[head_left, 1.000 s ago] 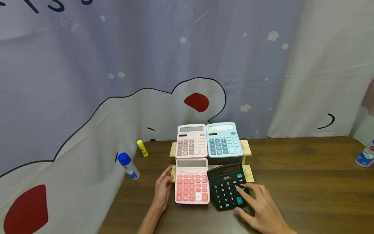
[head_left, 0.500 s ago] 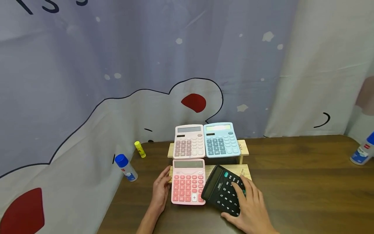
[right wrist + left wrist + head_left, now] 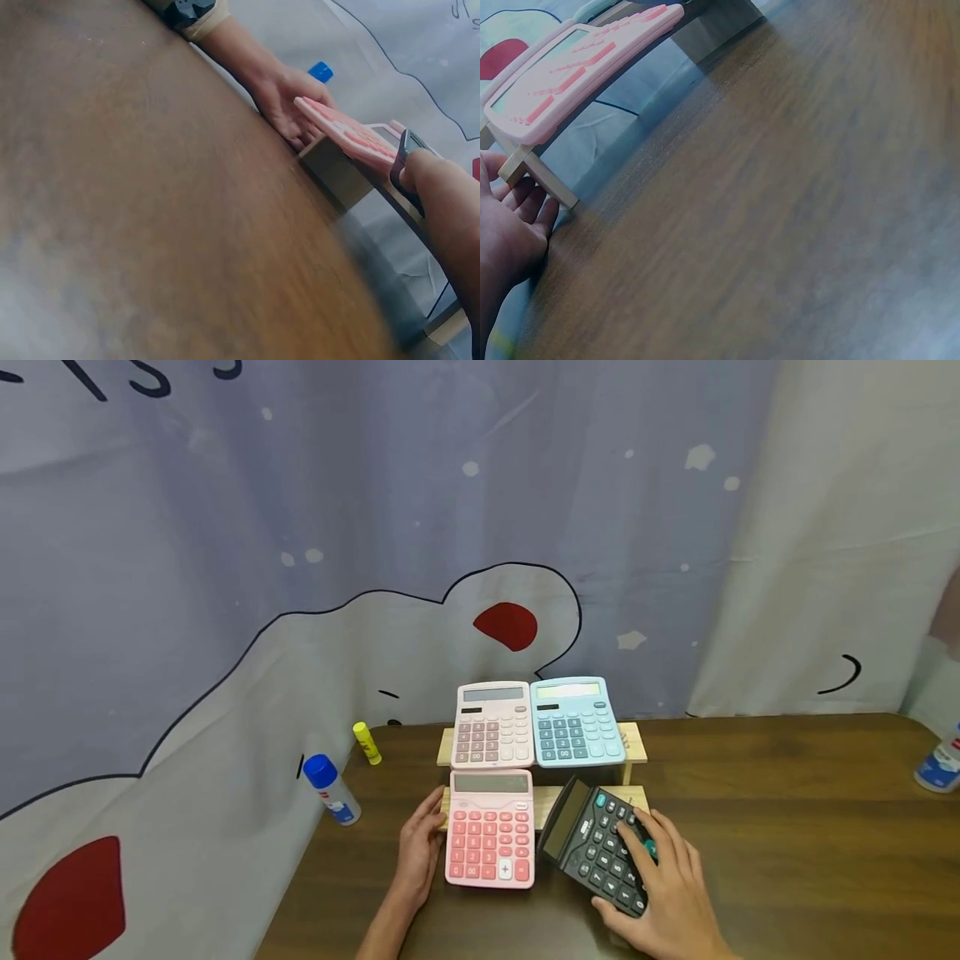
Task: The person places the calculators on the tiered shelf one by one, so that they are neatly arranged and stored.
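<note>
My right hand (image 3: pixel 663 893) grips a black calculator (image 3: pixel 596 847) by its right side, thumb at the near corner and fingers over the keys. The calculator is turned askew, its screen end toward the upper left, over the lower step of a wooden rack (image 3: pixel 551 797). Beside it on that step lies a pink calculator (image 3: pixel 490 835). My left hand (image 3: pixel 418 847) holds the rack's left end; in the left wrist view its fingers (image 3: pixel 536 202) curl about the wooden end. On the upper step stand a pale pink calculator (image 3: pixel 492 727) and a light blue calculator (image 3: pixel 576 722), side by side.
A white bottle with a blue cap (image 3: pixel 333 792) and a yellow glue stick (image 3: pixel 367 743) stand left of the rack. Another white and blue bottle (image 3: pixel 939 767) is at the far right of the wooden table (image 3: pixel 787 835). A patterned curtain (image 3: pixel 375 485) hangs behind.
My right hand has turned the black calculator from nearly straight on the lower step to askew, baring part of the wood. The left hand stays at the rack's end.
</note>
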Demonstrator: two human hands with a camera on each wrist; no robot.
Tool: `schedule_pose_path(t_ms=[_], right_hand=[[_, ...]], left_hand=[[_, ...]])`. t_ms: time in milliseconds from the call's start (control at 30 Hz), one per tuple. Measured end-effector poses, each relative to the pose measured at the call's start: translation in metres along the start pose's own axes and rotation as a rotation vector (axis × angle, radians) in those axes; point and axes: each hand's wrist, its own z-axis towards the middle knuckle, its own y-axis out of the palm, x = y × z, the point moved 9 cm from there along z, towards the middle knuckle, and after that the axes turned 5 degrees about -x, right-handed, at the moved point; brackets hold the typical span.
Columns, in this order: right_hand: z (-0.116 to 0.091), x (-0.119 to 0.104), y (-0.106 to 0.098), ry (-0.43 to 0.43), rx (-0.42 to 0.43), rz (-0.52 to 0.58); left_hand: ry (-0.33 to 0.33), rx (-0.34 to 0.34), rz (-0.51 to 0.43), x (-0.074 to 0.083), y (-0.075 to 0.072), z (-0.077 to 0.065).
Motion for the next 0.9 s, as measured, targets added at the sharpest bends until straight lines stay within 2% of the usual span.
schedule_pose_path(t_ms=[167, 333, 733, 900], right_hand=[[-0.001, 0.001, -0.001, 0.006, 0.023, 0.01], [-0.001, 0.003, 0.0, 0.048, 0.03, 0.024], [-0.002, 0.011, 0.004, 0.038, -0.091, -0.04], [-0.002, 0.015, 0.002, 0.049, -0.104, -0.049]], left_hand=[[-0.009, 0.001, -0.008, -0.003, -0.003, -0.002], [-0.011, 0.01, -0.012, -0.003, -0.006, -0.006], [-0.003, -0.011, -0.013, 0.0, -0.001, -0.002], [-0.002, -0.012, -0.009, 0.001, 0.001, 0.0]])
